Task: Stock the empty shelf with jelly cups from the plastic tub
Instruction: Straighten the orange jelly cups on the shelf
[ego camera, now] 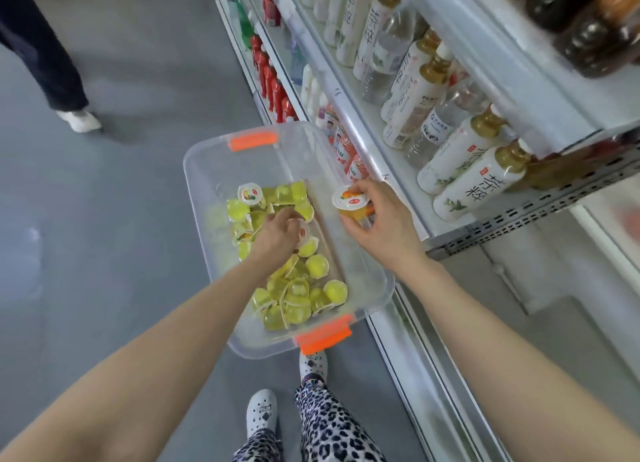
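Reaching into the clear plastic tub [207, 170], the left hand [277, 234] curls its fingers around a jelly cup among the yellow jelly cups [294, 288]. The right hand [379, 219] pinches an orange jelly cup [350, 203] over the tub's 3 o'clock rim. Bottles [460, 156] crowd the shelf [381, 139] at 1 o'clock; another person's white shoe [80, 120] stands at 10 o'clock.

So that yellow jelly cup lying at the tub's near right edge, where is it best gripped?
Probably across its rounded body, from above. The yellow jelly cup lies tipped on the pile, dome showing and lid edge hidden, with the tub wall close on its right.
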